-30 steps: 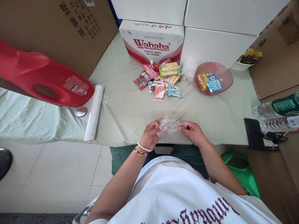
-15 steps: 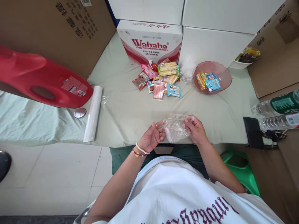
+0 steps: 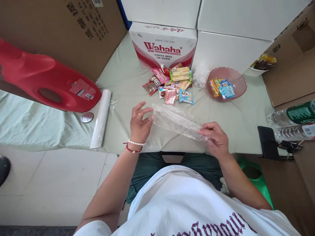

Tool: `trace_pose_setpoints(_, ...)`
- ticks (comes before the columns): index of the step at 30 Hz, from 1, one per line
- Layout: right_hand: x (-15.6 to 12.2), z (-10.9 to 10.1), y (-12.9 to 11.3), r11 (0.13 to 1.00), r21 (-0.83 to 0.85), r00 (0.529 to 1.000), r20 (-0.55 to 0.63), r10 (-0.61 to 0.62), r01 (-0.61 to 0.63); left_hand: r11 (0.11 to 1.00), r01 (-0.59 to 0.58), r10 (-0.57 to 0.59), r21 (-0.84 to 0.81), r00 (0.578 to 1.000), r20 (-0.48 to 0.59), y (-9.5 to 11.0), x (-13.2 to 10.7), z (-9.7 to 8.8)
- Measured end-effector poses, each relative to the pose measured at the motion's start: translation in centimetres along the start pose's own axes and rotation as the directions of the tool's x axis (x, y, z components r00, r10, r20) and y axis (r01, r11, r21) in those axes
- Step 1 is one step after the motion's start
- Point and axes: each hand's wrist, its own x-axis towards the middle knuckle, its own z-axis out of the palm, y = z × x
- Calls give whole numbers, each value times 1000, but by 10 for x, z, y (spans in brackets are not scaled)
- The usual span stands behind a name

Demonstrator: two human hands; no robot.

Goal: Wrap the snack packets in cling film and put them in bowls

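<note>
Plastic film (image 3: 176,120) is stretching across the frame's centre, no longer bunched; I'm seeing the left hand (image 3: 141,124) and right hand (image 3: 217,140) pinching opposite ends, so it's apparently unfolding.

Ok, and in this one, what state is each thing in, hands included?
Clear plastic, wrinkled, spread between both hands
Left hand, pinching one end
Right hand, pinching the other
Pink bowl, holding wrapped snacks
Snack pile, wrapped, loosely heaped
White roll, lying on the cloth
Crumpled plastic, bunched beside the bowl
</note>
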Motion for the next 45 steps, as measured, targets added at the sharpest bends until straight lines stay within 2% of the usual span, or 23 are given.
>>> trace_pose_setpoints(2,-10,15,0,995,-84,996,63,-56,61,986,166,-166,-11,976,-140,-5,0,2)
trace_pose_setpoints(3,-17,25,1,989,-127,995,82,-65,75,954,293,-298,-59,940,-164,-8,-5,5)
trace_pose_setpoints(4,-25,34,3,983,-162,993,97,-75,90,897,426,-440,-117,888,-136,-10,-12,8)
trace_pose_setpoints(6,-40,52,7,970,-212,985,142,-94,123,743,642,-649,-187,760,31,-10,-32,19)
trace_pose_setpoints(7,-47,60,8,962,-235,980,172,-100,140,687,700,-691,-195,712,123,-8,-42,25)
trace_pose_setpoints(8,-53,68,8,953,-261,974,202,-103,155,659,726,-701,-198,688,189,-5,-51,31)
trace_pose_setpoints(10,-61,80,5,934,-311,959,267,-95,179,674,713,-675,-196,701,228,1,-63,45)
trace_pose_setpoints(13,-60,84,-7,926,-308,910,406,-78,217,751,640,-619,-164,768,165,3,-60,60)
trace_pose_setpoints(16,-44,66,-19,964,-162,824,559,-87,212,782,594,-592,-190,803,70,-6,-47,65)
trace_pose_setpoints(17,-35,56,-21,981,-105,822,564,-77,164,792,578,-582,-198,812,46,-9,-44,65)
trace_pose_setpoints(18,-25,46,-21,993,-68,848,529,-42,91,803,564,-570,-193,821,29,-13,-42,65)
trace_pose_setpoints(20,-2,33,-13,994,-85,933,348,96,-71,829,540,-543,-145,840,20,-19,-43,65)
trace_pose_setpoints(22,23,35,3,956,-220,963,145,228,-193,848,526,-526,-68,850,21,-22,-47,67)
trace_pose_setpoints(24,45,52,22,883,-403,948,95,303,-241,864,502,-503,19,864,16,-23,-51,67)
trace_pose_setpoints(26,62,74,39,814,-534,922,152,357,-228,872,478,-482,104,876,14,-26,-51,63)
trace_pose_setpoints(29,76,94,56,786,-554,892,157,423,-275,866,436,-440,244,897,-44,-37,-41,43)
trace_pose_setpoints(33,75,82,71,806,-378,871,1,492,-455,820,385,-310,424,921,-237,-53,-23,12)
trace_pose_setpoints(35,72,73,76,819,-294,863,-43,504,-493,818,369,-230,440,913,-338,-52,-22,9)
trace_pose_setpoints(37,68,69,79,826,-249,859,-54,509,-505,829,256,-38,498,913,-406,-45,-27,16)
trace_pose_setpoints(39,64,68,79,831,-240,861,-54,505,-502,779,45,207,625,923,-324,-35,-35,25)
trace_pose_setpoints(41,61,67,78,835,-245,867,-52,495,-492,670,-184,305,719,952,-40,-28,-43,31)
trace_pose_setpoints(43,58,63,79,839,-245,871,-45,490,-485,579,-330,215,746,944,250,-30,-47,30)
trace_pose_setpoints(45,55,53,85,839,-229,865,-29,501,-494,518,-371,77,771,918,390,-37,-48,22)
